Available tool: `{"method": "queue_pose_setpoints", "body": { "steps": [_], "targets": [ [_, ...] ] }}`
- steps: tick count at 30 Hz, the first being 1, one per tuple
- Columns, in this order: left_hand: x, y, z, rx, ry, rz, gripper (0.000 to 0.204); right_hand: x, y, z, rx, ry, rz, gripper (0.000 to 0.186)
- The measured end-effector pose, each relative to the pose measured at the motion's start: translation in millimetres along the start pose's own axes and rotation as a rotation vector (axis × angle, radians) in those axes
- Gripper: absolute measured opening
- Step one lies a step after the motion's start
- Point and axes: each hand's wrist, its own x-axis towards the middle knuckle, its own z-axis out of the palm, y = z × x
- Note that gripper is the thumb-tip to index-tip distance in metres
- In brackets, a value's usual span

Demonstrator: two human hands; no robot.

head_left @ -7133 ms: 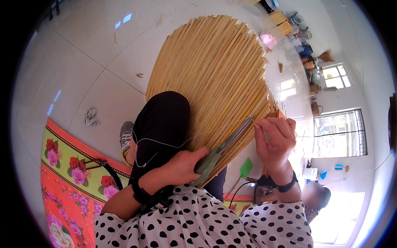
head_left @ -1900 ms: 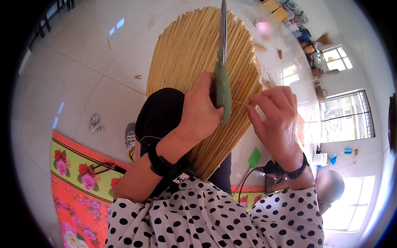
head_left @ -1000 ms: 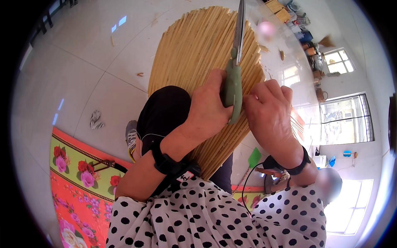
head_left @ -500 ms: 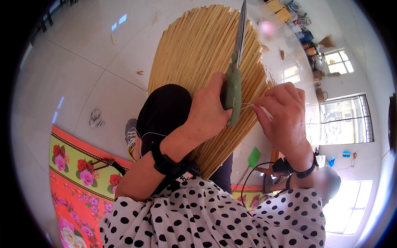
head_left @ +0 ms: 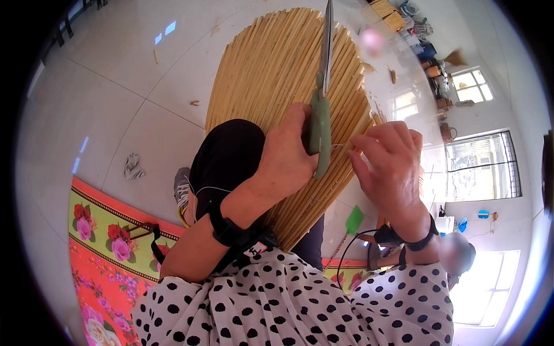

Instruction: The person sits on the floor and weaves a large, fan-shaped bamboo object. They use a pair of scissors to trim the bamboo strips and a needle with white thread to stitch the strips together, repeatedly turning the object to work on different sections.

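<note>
A fan-shaped panel of thin, straw-coloured sticks lies across my lap, narrow end toward me. My left hand is wrapped around the green handles of a pair of scissors, whose metal blades point away from me over the panel. At the panel's right edge, my right hand pinches a fine pale thread. That thread runs left from the fingertips toward the scissor handles. Another length of pale thread loops beside my left knee.
A floral red and green mat covers the floor at lower left. A crumpled grey cloth and stick scraps lie on the tiles. To the right are a green fly swatter and another person. Boxes line the far wall.
My left hand has shifted slightly left with the scissors, which now stand more upright. My right hand has moved a little left and nearer me, still pinching the thread.
</note>
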Motion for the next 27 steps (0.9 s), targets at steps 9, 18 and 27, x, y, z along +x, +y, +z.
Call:
{"method": "queue_pose_setpoints", "body": {
  "steps": [9, 18, 27],
  "targets": [
    [0.2, 5.8, -3.8, -0.037, -0.023, 0.013, 0.04, 3.2, -9.5, 15.5, -0.041, -0.015, 0.019, 0.021],
    [0.1, 3.6, -6.1, -0.167, 0.015, 0.098, 0.045, -16.3, -5.0, 17.9, 0.004, 0.129, 0.013, 0.022],
    [-2.9, -6.0, 10.6, 0.044, -0.018, 0.192, 0.043, -30.0, -4.0, 23.3, 0.026, 0.176, 0.049, 0.023]
  ]
}}
